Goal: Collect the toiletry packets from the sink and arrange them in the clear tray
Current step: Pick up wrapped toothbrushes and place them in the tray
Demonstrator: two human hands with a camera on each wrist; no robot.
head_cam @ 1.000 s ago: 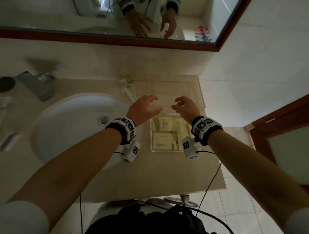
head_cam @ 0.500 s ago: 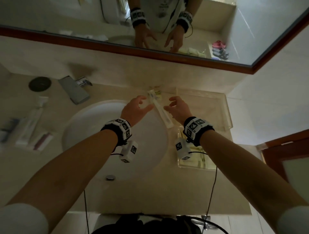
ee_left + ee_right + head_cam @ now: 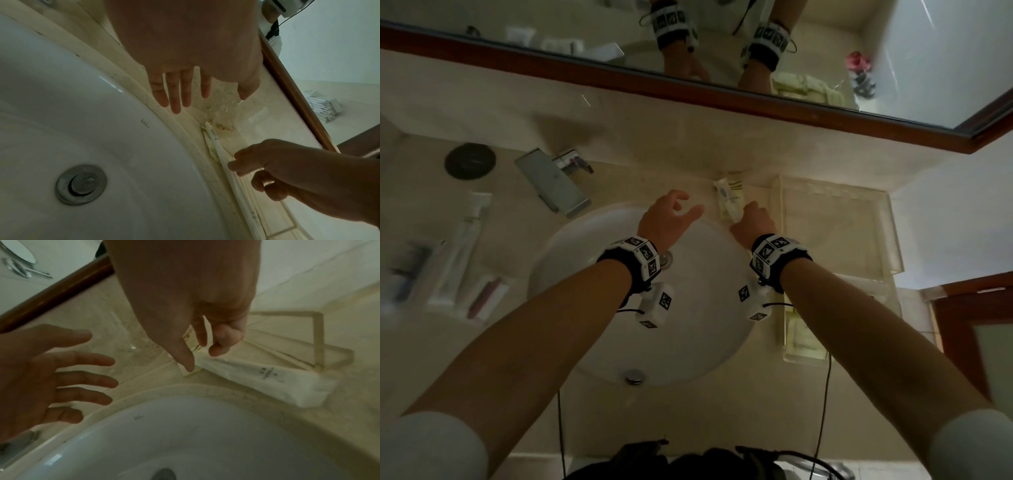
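Fingertips of the right hand [image 3: 754, 222] come down on the near end of a long white toiletry packet [image 3: 728, 200], thumb and forefinger closing toward a pinch, though whether they have truly gripped it cannot be told. The packet lies flat on the beige stone counter [image 3: 722, 404], just beyond the rim of the white sink [image 3: 592, 308] and just left of the clear tray [image 3: 893, 246], probably so it can be slid or lifted the short way across. To the left of the pinch, the left hand [image 3: 667, 219] hovers with fingers spread and loose, holding nothing, seemingly ready to help. More pale packets already sit in a clear compartment [image 3: 803, 337] on the near side of the right wrist. Farther left are a chrome faucet [image 3: 553, 181] and wrapped toiletries [image 3: 462, 253]; a wood-framed mirror [image 3: 688, 85] runs along the wall beyond.
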